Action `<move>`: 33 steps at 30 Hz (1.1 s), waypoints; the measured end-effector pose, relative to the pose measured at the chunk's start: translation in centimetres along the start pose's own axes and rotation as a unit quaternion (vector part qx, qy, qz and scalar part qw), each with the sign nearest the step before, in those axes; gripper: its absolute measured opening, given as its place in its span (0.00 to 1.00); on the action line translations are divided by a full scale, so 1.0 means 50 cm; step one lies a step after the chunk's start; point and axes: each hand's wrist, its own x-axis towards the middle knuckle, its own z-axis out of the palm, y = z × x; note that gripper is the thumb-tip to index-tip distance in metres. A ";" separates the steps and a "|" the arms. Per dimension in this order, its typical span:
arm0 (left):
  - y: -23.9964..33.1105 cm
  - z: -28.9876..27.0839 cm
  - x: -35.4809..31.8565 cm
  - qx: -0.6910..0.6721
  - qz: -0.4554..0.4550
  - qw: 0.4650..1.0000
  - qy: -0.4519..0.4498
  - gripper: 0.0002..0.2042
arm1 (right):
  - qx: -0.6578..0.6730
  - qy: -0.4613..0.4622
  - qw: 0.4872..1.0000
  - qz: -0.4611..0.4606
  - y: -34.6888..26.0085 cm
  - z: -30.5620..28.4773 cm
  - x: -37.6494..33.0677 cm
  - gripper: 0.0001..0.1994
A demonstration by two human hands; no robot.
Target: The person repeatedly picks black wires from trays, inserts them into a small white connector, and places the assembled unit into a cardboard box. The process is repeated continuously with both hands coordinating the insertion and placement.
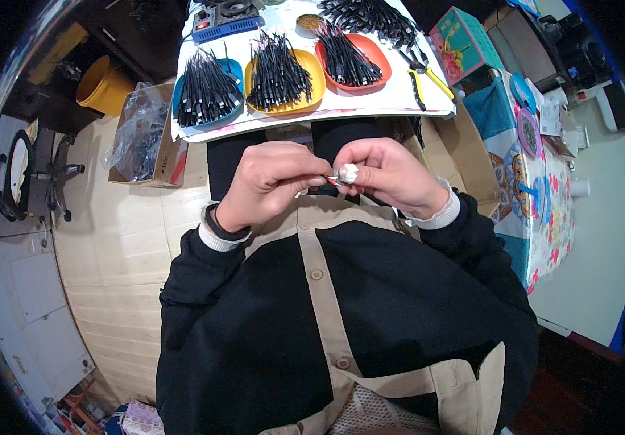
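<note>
My left hand point(272, 181) and my right hand point(392, 177) meet in front of my lap, fingertips almost touching. Between them is a short cable end point(333, 178) with thin dark and reddish wire, mostly hidden by the fingers. The left thumb and forefinger pinch it from one side. From the other side, the right thumb and fingers close around it. A white wrapping point(349, 172) covers the right thumb tip. Beyond the hands, bundles of short black cables lie in a blue tray point(237, 72), a yellow tray point(312, 61) and an orange tray point(381, 58).
The white table point(211, 132) also bears yellow-handled pliers point(417, 80), a blue device point(227, 24), a small round tin point(309, 25) and a loose cable heap point(370, 18). A cardboard box point(164, 163) with plastic bags stands left. A cloth-covered table point(544, 225) is at right.
</note>
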 end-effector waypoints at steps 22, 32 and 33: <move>0.001 0.035 -0.032 -0.420 -0.132 0.897 0.039 0.06 | -0.376 0.092 0.871 -0.302 -0.014 0.032 -0.032 0.09; -0.002 0.046 -0.018 -0.544 -0.168 0.822 0.016 0.07 | -0.403 0.039 0.804 -0.436 -0.030 0.035 -0.007 0.09; -0.001 0.043 -0.016 -0.543 -0.173 0.822 0.013 0.07 | -0.384 0.037 0.825 -0.413 -0.029 0.034 -0.008 0.09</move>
